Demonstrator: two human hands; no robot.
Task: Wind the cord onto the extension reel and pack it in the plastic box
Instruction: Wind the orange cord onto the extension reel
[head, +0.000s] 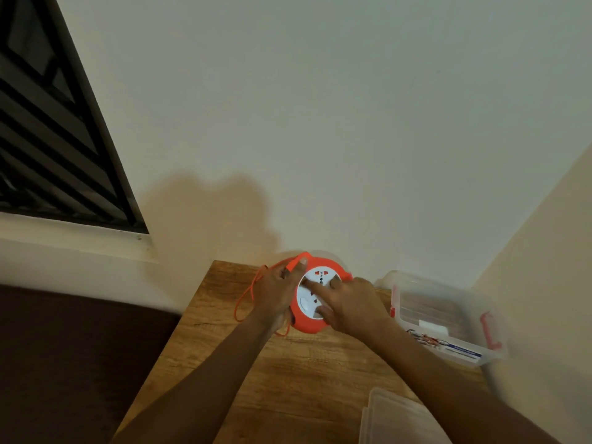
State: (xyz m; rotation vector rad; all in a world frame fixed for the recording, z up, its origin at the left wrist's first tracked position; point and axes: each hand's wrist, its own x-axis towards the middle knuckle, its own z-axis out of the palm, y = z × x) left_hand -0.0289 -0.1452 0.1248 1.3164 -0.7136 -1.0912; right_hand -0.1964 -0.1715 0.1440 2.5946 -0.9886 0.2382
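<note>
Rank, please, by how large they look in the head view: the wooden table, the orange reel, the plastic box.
1. wooden table, clearly the largest.
2. plastic box, open and clear, at the table's right edge.
3. orange reel, partly covered by both hands; it looks somewhat smaller than the box.

the extension reel (307, 322) is smooth orange plastic with a white plastic face. the table (288, 379) looks like matt grained wood. at 3 o'clock, the box (448, 315) is clear glossy plastic.
</note>
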